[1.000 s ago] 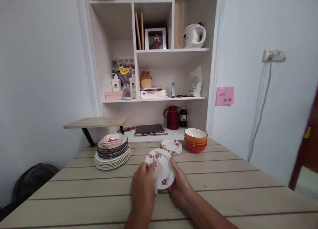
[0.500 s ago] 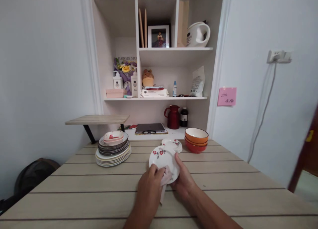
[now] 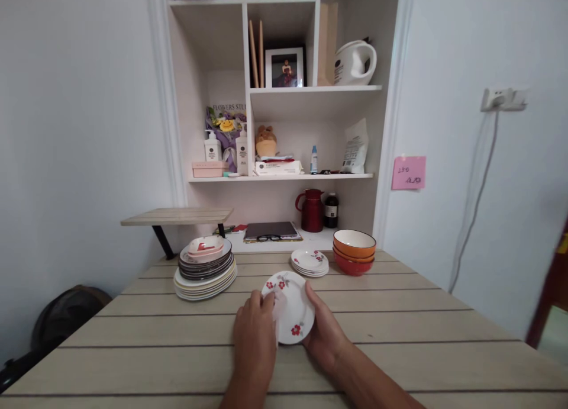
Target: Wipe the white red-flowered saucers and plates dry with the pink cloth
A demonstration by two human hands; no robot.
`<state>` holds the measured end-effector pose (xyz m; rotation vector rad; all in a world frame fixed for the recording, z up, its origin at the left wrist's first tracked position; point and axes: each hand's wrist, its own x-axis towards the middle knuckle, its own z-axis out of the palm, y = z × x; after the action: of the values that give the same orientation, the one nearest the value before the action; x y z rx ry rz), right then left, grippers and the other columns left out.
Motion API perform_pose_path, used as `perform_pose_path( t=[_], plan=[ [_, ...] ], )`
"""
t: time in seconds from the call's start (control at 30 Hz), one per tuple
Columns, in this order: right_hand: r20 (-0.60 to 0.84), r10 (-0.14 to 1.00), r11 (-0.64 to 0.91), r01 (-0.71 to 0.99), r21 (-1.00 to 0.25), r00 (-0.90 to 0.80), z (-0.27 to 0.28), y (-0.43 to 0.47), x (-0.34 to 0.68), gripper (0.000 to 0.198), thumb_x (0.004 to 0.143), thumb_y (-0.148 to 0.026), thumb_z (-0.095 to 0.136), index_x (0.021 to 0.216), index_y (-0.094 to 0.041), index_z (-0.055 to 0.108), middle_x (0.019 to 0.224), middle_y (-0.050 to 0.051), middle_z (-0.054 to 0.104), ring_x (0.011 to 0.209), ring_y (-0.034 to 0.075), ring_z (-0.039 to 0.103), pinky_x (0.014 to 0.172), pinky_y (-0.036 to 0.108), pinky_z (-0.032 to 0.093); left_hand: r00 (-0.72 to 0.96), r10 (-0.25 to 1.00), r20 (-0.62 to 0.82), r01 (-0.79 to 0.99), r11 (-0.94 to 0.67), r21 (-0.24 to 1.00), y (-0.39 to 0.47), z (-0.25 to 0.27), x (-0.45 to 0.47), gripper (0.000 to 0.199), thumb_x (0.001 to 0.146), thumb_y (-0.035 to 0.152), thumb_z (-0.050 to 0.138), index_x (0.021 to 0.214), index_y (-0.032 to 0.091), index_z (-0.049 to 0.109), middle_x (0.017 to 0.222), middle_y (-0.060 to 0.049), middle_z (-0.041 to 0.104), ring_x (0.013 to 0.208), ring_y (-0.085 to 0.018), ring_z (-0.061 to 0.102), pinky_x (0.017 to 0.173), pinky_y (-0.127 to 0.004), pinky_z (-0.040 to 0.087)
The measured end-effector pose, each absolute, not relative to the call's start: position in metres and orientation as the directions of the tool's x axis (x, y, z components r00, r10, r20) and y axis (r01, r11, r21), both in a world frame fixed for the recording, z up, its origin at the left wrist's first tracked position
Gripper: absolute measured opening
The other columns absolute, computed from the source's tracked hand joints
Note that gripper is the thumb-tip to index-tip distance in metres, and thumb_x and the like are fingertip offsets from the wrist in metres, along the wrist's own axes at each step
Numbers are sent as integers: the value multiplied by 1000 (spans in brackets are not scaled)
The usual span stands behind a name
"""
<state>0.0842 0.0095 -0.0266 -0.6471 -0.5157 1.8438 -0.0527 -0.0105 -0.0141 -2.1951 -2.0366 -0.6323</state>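
A small white plate [image 3: 296,305] with red flowers is tilted up over the table, its face towards me. My right hand [image 3: 326,332] grips its right rim, thumb on the front and fingers behind. Against the plate's left side, my left hand [image 3: 256,332] pinches a thin pale tissue [image 3: 278,308] that touches the plate's face. Part of the tissue is hidden by my fingers. Just beyond stands a short stack of matching flowered plates [image 3: 309,261].
Orange and red bowls [image 3: 354,254] are stacked at the back right. A tall pile of plates [image 3: 206,279], topped by a small pink dish [image 3: 205,247], stands at the left near a raised wooden shelf [image 3: 177,216]. Behind are a red jug [image 3: 312,211] and a laptop [image 3: 270,229].
The tissue in my left hand has moved from the plate's lower part up to its left side. The held plate sits slightly lower and turned, showing the lower red flower.
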Motion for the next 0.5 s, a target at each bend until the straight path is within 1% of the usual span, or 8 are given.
perform_pose_path(
  t=[0.07, 0.13, 0.23, 0.3, 0.37, 0.5],
  plan=[
    [-185, 947, -321, -729, -604, -263, -25, 12, 89, 56, 86, -55, 56, 121, -13, 63, 96, 11, 78, 87, 24, 72, 84, 37, 52, 112, 940, 324, 950, -197, 243, -14, -15, -48, 48, 83, 12, 54, 127, 29, 58, 116, -5, 58, 102, -20, 55, 87, -29, 39],
    [-170, 952, -306, -745, -592, -256, -24, 13, 94, 56, 86, -55, 55, 119, -11, 64, 97, 12, 78, 86, 24, 72, 83, 36, 53, 213, 921, 327, 912, -307, 272, -17, -17, -43, 47, 83, 12, 53, 126, 31, 59, 116, -3, 58, 104, -19, 54, 88, -27, 39],
    [-156, 938, -339, -727, -597, -309, -23, 12, 97, 60, 86, -58, 54, 118, -9, 64, 101, 14, 77, 91, 25, 72, 86, 36, 52, 313, 869, 383, 854, -434, 287, -19, -23, -39, 49, 84, 10, 50, 127, 34, 58, 116, -2, 58, 104, -18, 54, 88, -26, 40],
    [-150, 921, -375, -706, -601, -360, -23, 11, 96, 62, 85, -59, 53, 119, -7, 64, 106, 15, 75, 96, 26, 71, 89, 37, 51, 333, 840, 428, 832, -475, 286, -18, -27, -39, 50, 84, 9, 51, 126, 35, 59, 114, -1, 58, 103, -17, 54, 88, -26, 41],
    [-139, 912, -387, -697, -603, -385, -24, 10, 93, 62, 86, -58, 54, 120, -7, 63, 109, 16, 75, 99, 27, 70, 90, 37, 50, 293, 839, 459, 845, -451, 285, -15, -28, -42, 51, 82, 9, 55, 125, 36, 59, 113, 0, 59, 102, -17, 55, 88, -26, 41],
    [-171, 918, -382, -684, -621, -358, -24, 8, 88, 58, 85, -55, 57, 124, -12, 62, 103, 14, 76, 96, 26, 71, 89, 40, 51, 61, 892, 448, 935, -209, 287, -7, -24, -54, 52, 81, 10, 58, 127, 33, 59, 114, -2, 58, 99, -19, 56, 88, -29, 40]
  ],
)
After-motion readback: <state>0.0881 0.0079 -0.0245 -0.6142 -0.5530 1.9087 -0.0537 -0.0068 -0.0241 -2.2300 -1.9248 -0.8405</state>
